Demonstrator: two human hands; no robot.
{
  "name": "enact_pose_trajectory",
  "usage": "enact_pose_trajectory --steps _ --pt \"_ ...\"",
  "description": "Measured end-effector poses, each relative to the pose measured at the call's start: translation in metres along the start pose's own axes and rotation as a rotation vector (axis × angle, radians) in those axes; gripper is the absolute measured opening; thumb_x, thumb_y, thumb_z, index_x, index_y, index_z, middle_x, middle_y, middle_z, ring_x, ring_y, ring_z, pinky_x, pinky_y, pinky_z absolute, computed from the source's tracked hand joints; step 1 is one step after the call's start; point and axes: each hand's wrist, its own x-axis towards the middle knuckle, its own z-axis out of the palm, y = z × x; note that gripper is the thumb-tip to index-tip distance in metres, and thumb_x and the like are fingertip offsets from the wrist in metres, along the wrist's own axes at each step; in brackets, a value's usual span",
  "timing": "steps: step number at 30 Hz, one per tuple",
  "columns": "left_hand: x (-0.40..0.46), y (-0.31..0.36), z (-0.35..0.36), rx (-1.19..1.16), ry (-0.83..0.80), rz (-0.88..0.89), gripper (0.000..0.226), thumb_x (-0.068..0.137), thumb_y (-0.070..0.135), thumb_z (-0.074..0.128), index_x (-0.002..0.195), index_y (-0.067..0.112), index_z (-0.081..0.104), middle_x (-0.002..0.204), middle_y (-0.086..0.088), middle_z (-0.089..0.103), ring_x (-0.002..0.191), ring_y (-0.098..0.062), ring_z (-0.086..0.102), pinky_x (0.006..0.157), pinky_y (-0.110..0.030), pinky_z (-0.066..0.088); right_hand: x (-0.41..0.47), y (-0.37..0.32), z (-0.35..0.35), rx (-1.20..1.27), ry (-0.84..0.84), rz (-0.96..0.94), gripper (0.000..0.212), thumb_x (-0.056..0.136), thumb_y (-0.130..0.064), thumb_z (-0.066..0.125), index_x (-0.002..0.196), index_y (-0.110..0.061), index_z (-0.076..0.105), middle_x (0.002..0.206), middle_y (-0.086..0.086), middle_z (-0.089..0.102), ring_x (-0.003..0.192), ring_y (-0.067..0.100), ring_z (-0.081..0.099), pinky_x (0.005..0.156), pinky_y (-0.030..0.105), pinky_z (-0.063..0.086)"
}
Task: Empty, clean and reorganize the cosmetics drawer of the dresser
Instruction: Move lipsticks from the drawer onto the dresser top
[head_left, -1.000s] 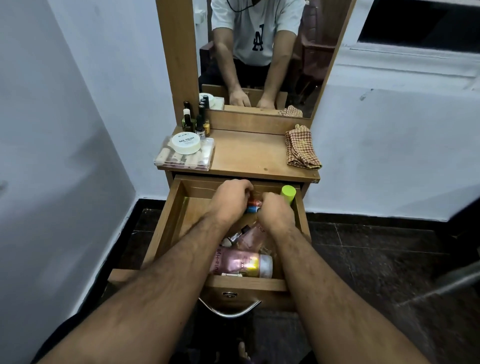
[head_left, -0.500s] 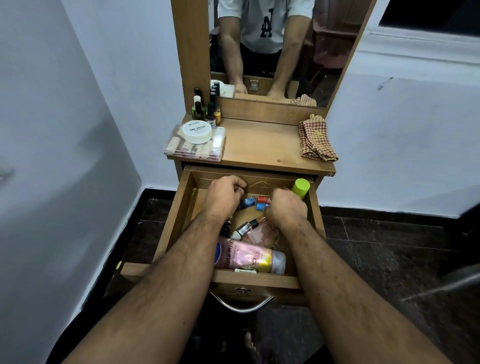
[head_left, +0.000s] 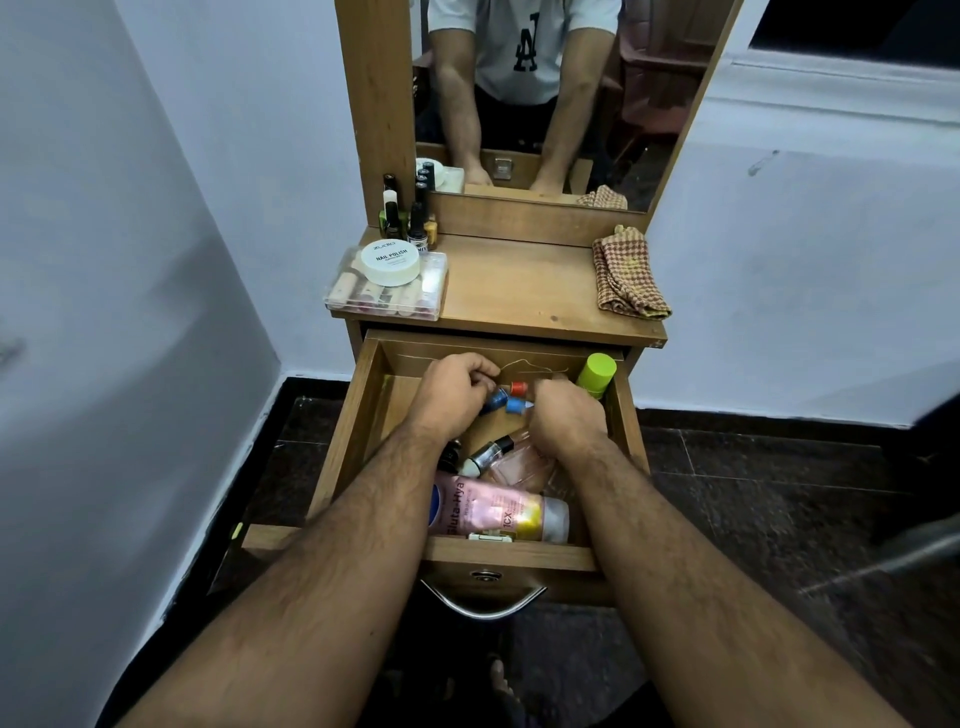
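Observation:
The wooden dresser drawer (head_left: 340, 457) stands pulled out, with both my hands inside it. My left hand (head_left: 452, 395) is curled near the back, its fingers round a small dark-blue bottle (head_left: 493, 401). My right hand (head_left: 566, 415) is curled knuckles-up beside it, and what its fingers hold is hidden. Between the hands lie an orange-capped bottle (head_left: 518, 387) and a light-blue-capped one (head_left: 515, 405). A pink lotion bottle (head_left: 498, 512) lies across the front. A clear perfume bottle (head_left: 522, 462) and a small silver-and-black bottle (head_left: 485, 454) sit mid-drawer. A green-capped container (head_left: 596, 373) stands at the back right.
On the dresser top (head_left: 519, 286) sit a clear box of cosmetics (head_left: 387, 296) with a white nail-polish tub (head_left: 390, 262) on it, several nail polish bottles (head_left: 410, 221) behind, and a folded checked cloth (head_left: 628, 273) at the right. A mirror (head_left: 545, 93) rises behind. White walls flank the dresser.
My left hand has drawn back slightly from the drawer's rear wall, uncovering the small blue and orange bottles. My right hand stays curled in about the same spot. The view has tilted down.

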Motion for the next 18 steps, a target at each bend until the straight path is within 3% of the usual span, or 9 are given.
enact_pose_trajectory --steps 4,7,9,11,13,15,18 --pt "0.0033 -0.0011 0.0021 -0.086 0.002 -0.037 0.021 0.092 0.014 0.065 0.11 0.023 0.07 0.095 0.011 0.069 0.088 0.0 0.063 0.069 -0.015 0.049 0.0067 0.0083 0.0036 0.266 0.128 0.017 0.023 0.098 -0.028 0.058 0.116 -0.016 0.065 0.113 0.006 0.063 0.099 0.022 0.061 0.081 0.035 0.05" --pt "0.0043 0.0 0.0044 -0.201 -0.041 -0.052 0.024 0.091 0.016 0.067 0.115 0.016 0.069 0.09 0.004 0.073 0.087 -0.012 0.07 0.072 -0.03 0.059 0.0091 0.0107 0.006 0.46 0.197 0.0 0.026 0.095 -0.026 0.063 0.117 -0.013 0.067 0.112 0.004 0.067 0.099 0.017 0.062 0.09 0.035 0.053" --pt "0.0035 0.001 0.0061 -0.245 -0.082 -0.05 0.023 0.092 0.015 0.067 0.114 0.013 0.07 0.091 0.0 0.074 0.089 -0.017 0.072 0.072 -0.032 0.06 0.0084 0.0092 0.007 0.538 0.19 -0.034 0.027 0.094 -0.023 0.064 0.118 -0.011 0.069 0.108 0.004 0.071 0.096 0.016 0.065 0.091 0.036 0.055" --pt "0.0027 0.0013 0.0064 -0.257 -0.102 -0.038 0.018 0.091 0.015 0.068 0.109 0.014 0.071 0.091 -0.001 0.075 0.09 -0.021 0.072 0.073 -0.035 0.061 0.0077 0.0072 0.0083 0.61 0.164 -0.067 0.024 0.095 -0.018 0.064 0.116 -0.009 0.07 0.098 0.004 0.073 0.082 0.014 0.068 0.081 0.036 0.058" --pt "0.0028 0.0004 0.0054 -0.247 -0.1 -0.031 0.013 0.089 0.017 0.071 0.102 0.02 0.072 0.091 0.0 0.075 0.089 -0.023 0.072 0.076 -0.038 0.061 0.0078 0.0061 0.0096 0.672 0.107 -0.074 0.021 0.097 -0.011 0.058 0.114 -0.008 0.07 0.085 0.002 0.072 0.066 0.007 0.066 0.063 0.025 0.056" --pt "0.0045 -0.001 0.0041 -0.233 -0.082 -0.033 0.014 0.088 0.019 0.072 0.102 0.02 0.071 0.092 0.003 0.073 0.091 -0.019 0.07 0.078 -0.037 0.059 0.0073 0.0044 0.0087 0.732 0.062 -0.041 0.024 0.098 -0.006 0.054 0.117 -0.007 0.07 0.086 0.005 0.073 0.063 0.008 0.067 0.057 0.022 0.055" --pt "0.0078 -0.0021 0.0017 -0.232 -0.021 -0.049 0.008 0.087 0.023 0.071 0.094 0.025 0.068 0.091 0.003 0.071 0.092 -0.02 0.069 0.083 -0.041 0.058 0.0082 0.005 0.0074 0.594 0.163 0.025 0.031 0.096 -0.004 0.053 0.124 -0.009 0.067 0.11 0.007 0.073 0.087 0.014 0.071 0.08 0.03 0.059"
